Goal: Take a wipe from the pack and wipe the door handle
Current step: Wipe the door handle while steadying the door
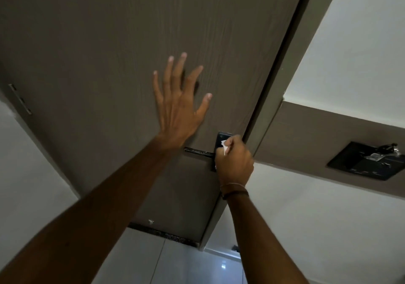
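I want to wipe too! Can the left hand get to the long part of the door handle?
Probably yes. The left hand rests open on the door, just above the lever, with nothing between. The right hand holds the wipe at the lever's other end.

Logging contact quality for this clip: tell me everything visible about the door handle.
The door handle is a dark, glossy lever on a dark rectangular backplate, mounted near the brown door edge. The lever points toward the left hand's side. The right hand covers its pivot end, pressing a white wipe there.
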